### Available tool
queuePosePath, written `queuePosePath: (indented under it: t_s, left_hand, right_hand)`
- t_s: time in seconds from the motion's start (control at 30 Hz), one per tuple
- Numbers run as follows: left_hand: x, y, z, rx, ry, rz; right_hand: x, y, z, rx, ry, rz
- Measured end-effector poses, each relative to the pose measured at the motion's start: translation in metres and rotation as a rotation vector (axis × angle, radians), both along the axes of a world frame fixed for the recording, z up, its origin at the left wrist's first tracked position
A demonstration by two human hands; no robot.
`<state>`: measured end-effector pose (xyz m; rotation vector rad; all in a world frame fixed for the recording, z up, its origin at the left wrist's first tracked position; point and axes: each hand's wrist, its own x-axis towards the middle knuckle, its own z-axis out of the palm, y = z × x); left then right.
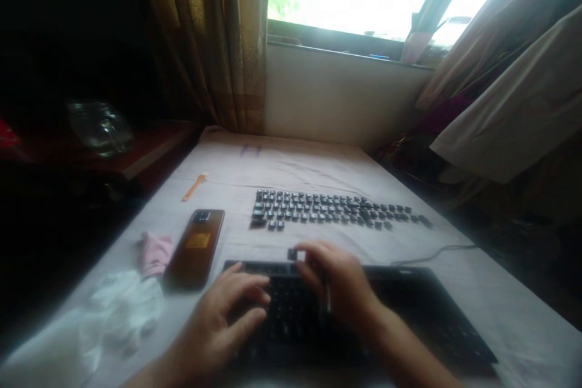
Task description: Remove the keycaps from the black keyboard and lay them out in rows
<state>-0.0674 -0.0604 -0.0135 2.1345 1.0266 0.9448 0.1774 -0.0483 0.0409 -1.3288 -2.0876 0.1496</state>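
Note:
A black keyboard (409, 303) lies at the near side of the cloth-covered table. My left hand (231, 315) rests over its left part, fingers apart and holding nothing. Above the keyboard's back edge, my right hand (331, 273) has its thumb and index finger at a small dark keycap (291, 253); a thin tool (327, 300), blurred, shows under the same hand. Beyond the keyboard, many loose black keycaps (313, 208) stand in rows on the cloth.
Left on the table (236, 173) are a brown phone (195, 248), a pink cloth (155, 253), a crumpled white plastic bag (122, 309) and an orange brush (194, 188). A cable (436, 251) runs off the right side. Curtains and a window stand behind.

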Motion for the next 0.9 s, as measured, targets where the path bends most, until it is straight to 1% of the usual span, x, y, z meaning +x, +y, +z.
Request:
queuePosePath:
  t_s: [0.07,0.13,0.2,0.3,0.43,0.7,0.9]
  left_hand:
    - [0.000,0.000,0.000,0.033,0.007,-0.014]
    - [0.001,0.001,0.001,0.052,0.017,-0.030]
    - [0.001,0.002,0.002,0.069,0.036,-0.051]
    - [0.001,0.003,0.003,0.116,0.050,-0.077]
    - [0.001,0.003,0.002,0.163,0.054,-0.079]
    - [-0.001,0.003,0.002,0.220,0.080,-0.084]
    - [0.000,0.003,0.002,0.217,0.069,-0.082]
  right_hand:
    - [0.008,0.020,0.007,-0.149,-0.099,-0.160]
    - [0.010,0.038,0.010,-0.292,-0.186,-0.307]
    - [0.008,0.052,0.007,-0.355,-0.223,-0.374]
    - [0.002,0.064,-0.001,-0.374,-0.240,-0.397]
    - [-0.004,0.071,-0.008,-0.386,-0.257,-0.407]
    - [-0.007,0.078,-0.012,-0.399,-0.262,-0.407]
    - [-0.005,0.076,-0.013,-0.375,-0.171,-0.399]
